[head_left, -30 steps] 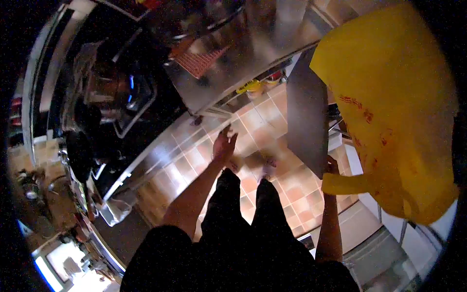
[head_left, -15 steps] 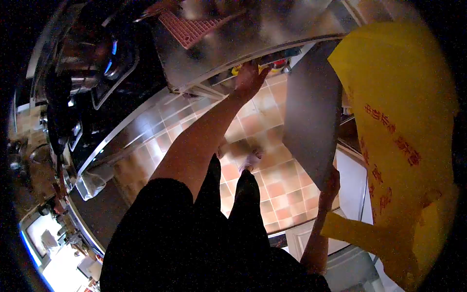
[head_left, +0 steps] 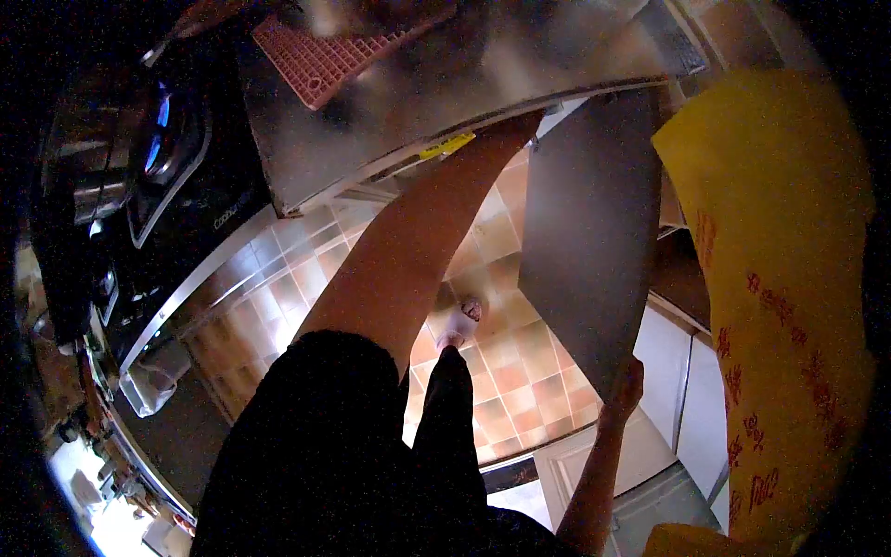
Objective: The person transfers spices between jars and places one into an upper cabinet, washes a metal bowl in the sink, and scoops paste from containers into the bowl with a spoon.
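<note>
My left forearm reaches under the front edge of the countertop (head_left: 371,153), and the hand itself is hidden beneath it. A yellow item (head_left: 448,145) shows under that edge, beside the forearm. On the right, a grey cabinet door (head_left: 589,232) hangs open below the counter. My right hand (head_left: 628,388) grips the door's lower edge, with some fingers hidden behind it. A large yellow sheet or cloth with red characters (head_left: 780,278) fills the right side of the view.
A black stove (head_left: 190,232) with a blue flame (head_left: 160,130) is at the left. A pink grid mat (head_left: 325,60) lies on the counter. Below are the tiled floor (head_left: 529,371), one of my feet (head_left: 457,325) and a clear plastic bag (head_left: 150,388) at lower left.
My left hand has gone from in front of the cabinet opening to out of sight under the counter. The view has shifted closer to the counter. My right hand stays on the door.
</note>
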Demonstrator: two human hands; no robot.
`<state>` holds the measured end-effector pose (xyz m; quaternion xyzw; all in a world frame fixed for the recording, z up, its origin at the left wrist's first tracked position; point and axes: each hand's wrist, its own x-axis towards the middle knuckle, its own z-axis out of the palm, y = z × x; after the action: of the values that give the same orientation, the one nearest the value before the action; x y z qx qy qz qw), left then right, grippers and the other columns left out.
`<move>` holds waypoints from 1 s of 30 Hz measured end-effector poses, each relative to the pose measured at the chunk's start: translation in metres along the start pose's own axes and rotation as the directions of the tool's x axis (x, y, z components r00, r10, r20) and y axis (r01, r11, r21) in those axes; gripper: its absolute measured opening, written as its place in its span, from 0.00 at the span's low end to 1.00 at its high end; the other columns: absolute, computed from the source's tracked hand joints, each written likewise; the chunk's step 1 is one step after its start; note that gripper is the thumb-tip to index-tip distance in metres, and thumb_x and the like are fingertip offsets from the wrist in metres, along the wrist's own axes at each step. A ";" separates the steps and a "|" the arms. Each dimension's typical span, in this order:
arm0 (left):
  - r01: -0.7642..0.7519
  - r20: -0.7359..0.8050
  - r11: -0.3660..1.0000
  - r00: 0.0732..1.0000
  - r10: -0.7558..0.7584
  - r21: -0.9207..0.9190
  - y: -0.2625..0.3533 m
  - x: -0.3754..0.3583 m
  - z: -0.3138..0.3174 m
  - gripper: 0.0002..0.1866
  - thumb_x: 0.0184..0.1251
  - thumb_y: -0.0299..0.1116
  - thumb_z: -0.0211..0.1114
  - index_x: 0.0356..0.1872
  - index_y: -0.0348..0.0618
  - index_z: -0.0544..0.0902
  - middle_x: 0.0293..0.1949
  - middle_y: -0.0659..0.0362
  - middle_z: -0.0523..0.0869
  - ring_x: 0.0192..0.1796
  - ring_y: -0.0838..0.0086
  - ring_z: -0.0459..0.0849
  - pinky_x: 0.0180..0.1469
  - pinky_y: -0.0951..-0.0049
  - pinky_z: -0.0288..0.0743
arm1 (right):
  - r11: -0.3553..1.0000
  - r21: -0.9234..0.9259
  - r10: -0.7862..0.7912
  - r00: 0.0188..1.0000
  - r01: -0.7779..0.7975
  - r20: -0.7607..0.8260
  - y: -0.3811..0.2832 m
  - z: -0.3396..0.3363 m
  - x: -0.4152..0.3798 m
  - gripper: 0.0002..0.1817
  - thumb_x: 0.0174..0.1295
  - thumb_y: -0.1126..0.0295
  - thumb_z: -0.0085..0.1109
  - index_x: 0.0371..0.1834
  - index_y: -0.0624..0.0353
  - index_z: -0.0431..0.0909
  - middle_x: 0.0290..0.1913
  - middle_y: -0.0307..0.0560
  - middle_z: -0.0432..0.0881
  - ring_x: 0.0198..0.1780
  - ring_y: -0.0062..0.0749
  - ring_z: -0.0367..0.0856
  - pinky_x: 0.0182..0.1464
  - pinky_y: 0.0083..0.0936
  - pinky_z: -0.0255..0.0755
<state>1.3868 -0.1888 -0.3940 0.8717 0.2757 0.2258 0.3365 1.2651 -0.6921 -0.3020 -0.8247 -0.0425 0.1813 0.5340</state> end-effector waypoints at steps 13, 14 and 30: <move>-0.051 0.145 0.958 0.989 0.010 0.284 0.004 0.009 0.029 0.27 0.66 0.40 0.66 0.64 0.45 0.73 0.61 0.47 0.78 0.61 0.52 0.79 0.59 0.51 0.76 | 0.998 -0.036 0.051 0.999 -0.051 -0.003 0.005 0.013 -0.010 0.22 0.72 0.52 0.57 0.55 0.59 0.77 0.53 0.42 0.80 0.53 0.31 0.77 0.58 0.33 0.73; -0.058 0.157 0.950 0.988 0.009 0.306 0.005 0.007 0.030 0.27 0.66 0.40 0.66 0.64 0.45 0.73 0.61 0.47 0.78 0.61 0.52 0.80 0.59 0.51 0.76 | 0.996 -0.001 0.090 0.996 -0.090 -0.003 0.008 0.010 -0.011 0.21 0.72 0.52 0.57 0.55 0.59 0.77 0.53 0.42 0.80 0.54 0.31 0.78 0.58 0.33 0.74; -0.138 0.275 0.788 0.960 -0.041 0.600 0.038 -0.048 0.038 0.29 0.63 0.37 0.67 0.66 0.48 0.72 0.62 0.50 0.77 0.59 0.56 0.81 0.56 0.52 0.79 | 0.997 0.068 0.025 1.000 -0.025 -0.005 0.030 -0.025 0.045 0.16 0.69 0.71 0.54 0.58 0.61 0.78 0.54 0.46 0.84 0.54 0.35 0.81 0.56 0.30 0.76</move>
<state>1.3856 -0.2608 -0.4025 0.9629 0.2620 0.0100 0.0642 1.3115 -0.7148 -0.3315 -0.8070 -0.0245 0.1871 0.5596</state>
